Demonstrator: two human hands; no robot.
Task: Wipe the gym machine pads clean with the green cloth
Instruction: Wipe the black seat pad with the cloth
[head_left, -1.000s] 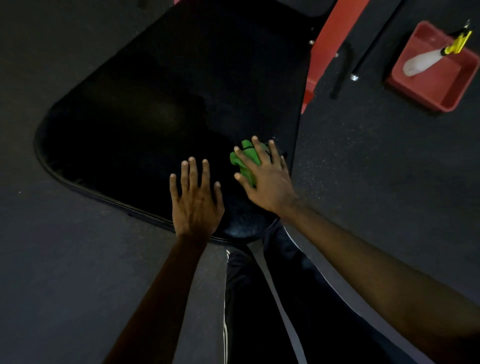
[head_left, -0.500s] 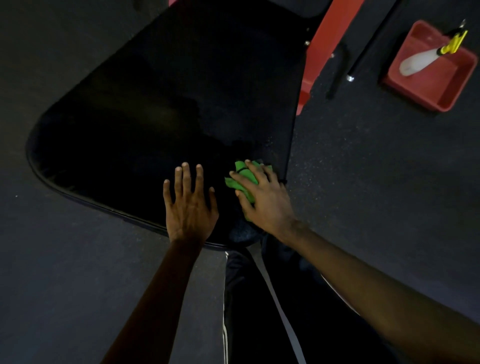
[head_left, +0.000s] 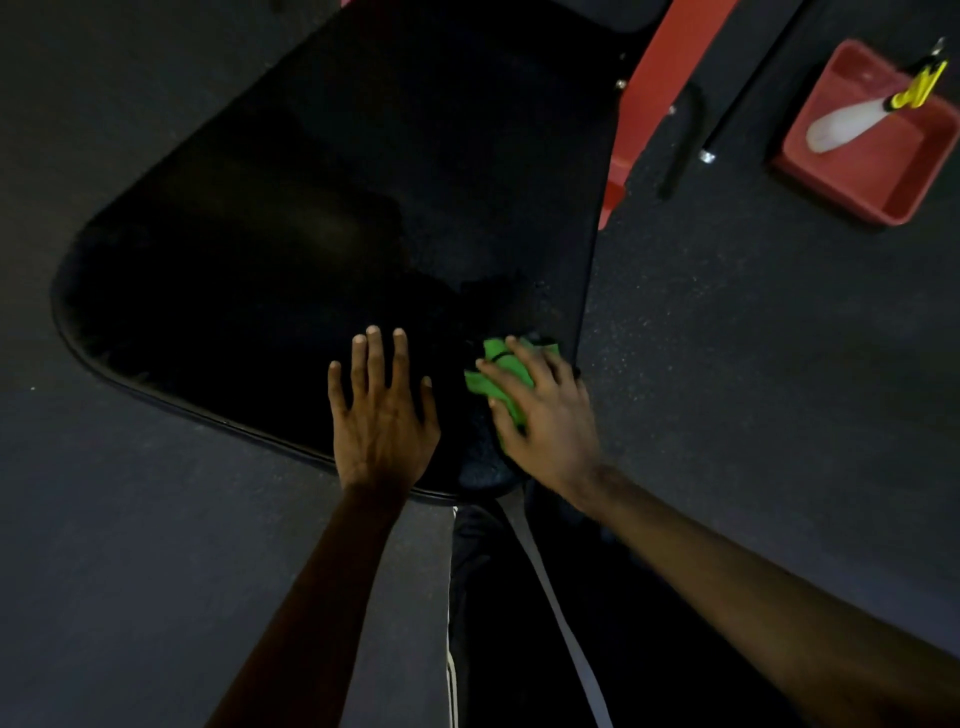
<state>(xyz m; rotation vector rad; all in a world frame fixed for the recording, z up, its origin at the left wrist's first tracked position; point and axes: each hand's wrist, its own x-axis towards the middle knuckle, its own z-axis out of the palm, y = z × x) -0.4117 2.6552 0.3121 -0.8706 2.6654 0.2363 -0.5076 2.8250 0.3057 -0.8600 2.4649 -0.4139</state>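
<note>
Cloth (head_left: 500, 370) under right hand (head_left: 550, 421) on pad (head_left: 311, 234)

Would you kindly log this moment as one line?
left hand: flat on black pad | right hand: presses green cloth near pad's right edge | spray bottle: in red tub
</note>
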